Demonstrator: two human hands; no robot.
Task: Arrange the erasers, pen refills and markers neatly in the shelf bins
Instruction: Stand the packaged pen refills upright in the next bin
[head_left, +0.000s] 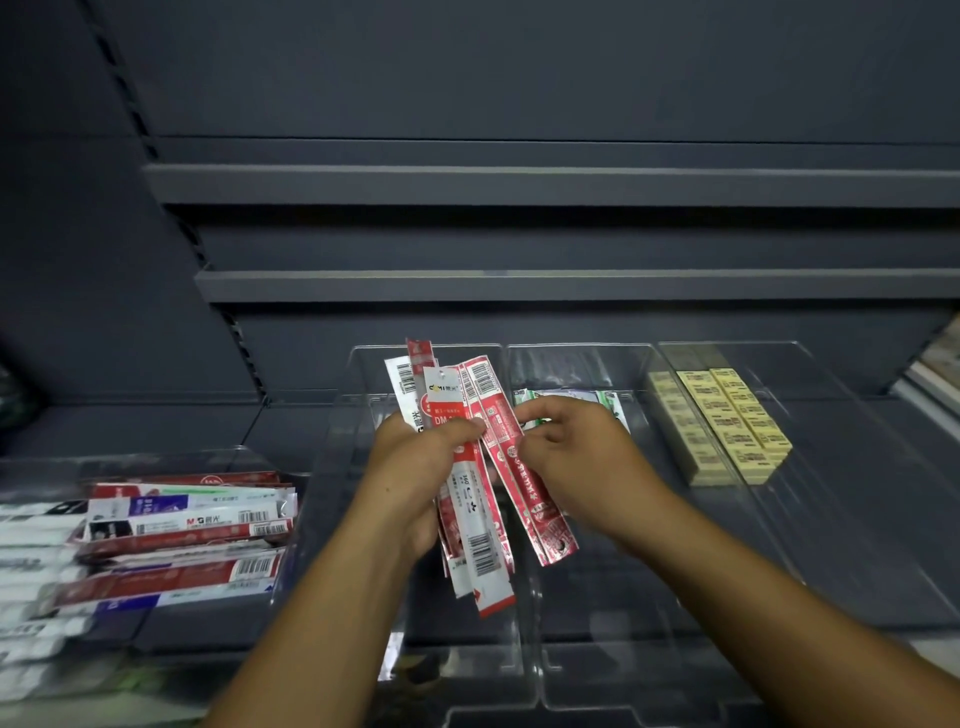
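My left hand (415, 467) grips a fanned bunch of red and white pen refill packs (467, 499) above a clear shelf bin (363, 395). My right hand (576, 462) pinches one red pack (540, 514) at the right side of that bunch. Behind my right hand, green and white packs (608, 402) lie in the middle bin. Yellow erasers (727, 421) stand in neat rows in the right bin. More refill packs (187, 535) lie stacked crosswise in a clear bin at the left.
Dark grey shelf boards (519, 286) run across the back above the bins. White packs (31, 566) lie at the far left edge. The clear bins (831, 467) sit side by side on the dark shelf surface.
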